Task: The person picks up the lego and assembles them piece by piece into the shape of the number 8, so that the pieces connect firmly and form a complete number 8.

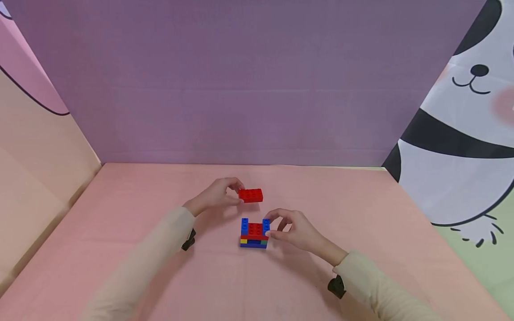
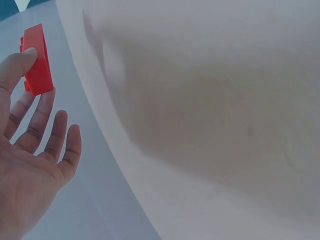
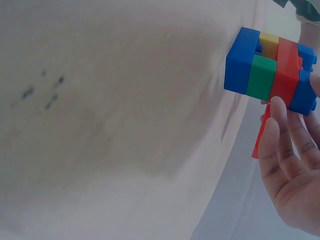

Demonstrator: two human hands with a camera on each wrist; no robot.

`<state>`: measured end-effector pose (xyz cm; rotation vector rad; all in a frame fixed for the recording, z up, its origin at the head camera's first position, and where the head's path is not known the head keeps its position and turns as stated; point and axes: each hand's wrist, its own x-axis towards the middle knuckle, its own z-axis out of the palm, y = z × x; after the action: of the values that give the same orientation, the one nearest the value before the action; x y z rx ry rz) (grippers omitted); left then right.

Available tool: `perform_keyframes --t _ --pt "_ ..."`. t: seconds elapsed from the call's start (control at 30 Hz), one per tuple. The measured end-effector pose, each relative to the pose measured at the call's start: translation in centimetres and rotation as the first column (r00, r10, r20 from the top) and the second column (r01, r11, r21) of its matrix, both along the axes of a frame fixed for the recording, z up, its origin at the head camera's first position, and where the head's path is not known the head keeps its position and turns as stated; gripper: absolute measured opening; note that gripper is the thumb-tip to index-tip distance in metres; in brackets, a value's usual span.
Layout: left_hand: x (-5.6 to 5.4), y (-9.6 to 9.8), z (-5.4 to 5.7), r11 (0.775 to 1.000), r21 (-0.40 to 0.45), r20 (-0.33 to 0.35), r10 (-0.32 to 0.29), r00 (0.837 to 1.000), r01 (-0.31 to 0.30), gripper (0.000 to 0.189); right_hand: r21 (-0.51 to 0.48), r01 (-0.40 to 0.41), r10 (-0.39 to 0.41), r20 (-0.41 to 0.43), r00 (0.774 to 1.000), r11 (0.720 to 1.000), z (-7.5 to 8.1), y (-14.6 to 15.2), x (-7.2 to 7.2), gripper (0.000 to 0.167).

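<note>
My left hand [image 1: 220, 192] pinches a red toy brick [image 1: 251, 195] by its left end, above the far side of the tabletop. In the left wrist view the thumb and a finger hold that red brick, while the other fingers are spread. Nearer to me stands a small stack of bricks [image 1: 254, 237]: blue at the bottom, yellow and green above, then red, with a blue brick upright at each end of the top. The right hand [image 1: 299, 232] pinches the right-hand top blue brick [image 3: 303, 95] between thumb and fingers.
A pink cloth [image 1: 217, 281] covers the table. Behind it rises a purple backdrop [image 1: 249, 89], with a beige panel [image 1: 40, 178] on the left and a panda-print panel [image 1: 458, 133] on the right. Dark wrist devices [image 1: 337, 286] sit at both cuffs.
</note>
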<state>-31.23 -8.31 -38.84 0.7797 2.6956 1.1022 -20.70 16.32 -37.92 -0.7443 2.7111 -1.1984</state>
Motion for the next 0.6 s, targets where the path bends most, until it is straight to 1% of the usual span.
perform_keyframes --t 0.23,0.4,0.43,0.6 --pt "1.0 -0.2 0.6 0.999 -0.001 -0.050 -0.052 0.997 0.052 0.035 -0.014 0.002 -0.002 0.017 1.000 1.000 -0.1 0.0 0.0 0.035" --pt "2.1 -0.3 1.2 0.996 0.011 -0.064 -0.085 0.994 0.086 0.036 -0.034 0.008 -0.006 0.044 0.999 0.999 -0.1 0.1 -0.1 0.035" --pt "2.2 -0.3 1.3 0.996 0.013 -0.069 -0.089 0.994 0.091 0.035 -0.037 0.012 -0.011 0.050 0.999 0.999 -0.5 0.2 -0.3 0.036" --pt "2.8 -0.5 1.9 0.996 0.019 -0.100 -0.090 0.991 0.093 0.035 -0.048 0.014 -0.011 0.067 0.998 0.999 -0.5 0.3 -0.4 0.036"
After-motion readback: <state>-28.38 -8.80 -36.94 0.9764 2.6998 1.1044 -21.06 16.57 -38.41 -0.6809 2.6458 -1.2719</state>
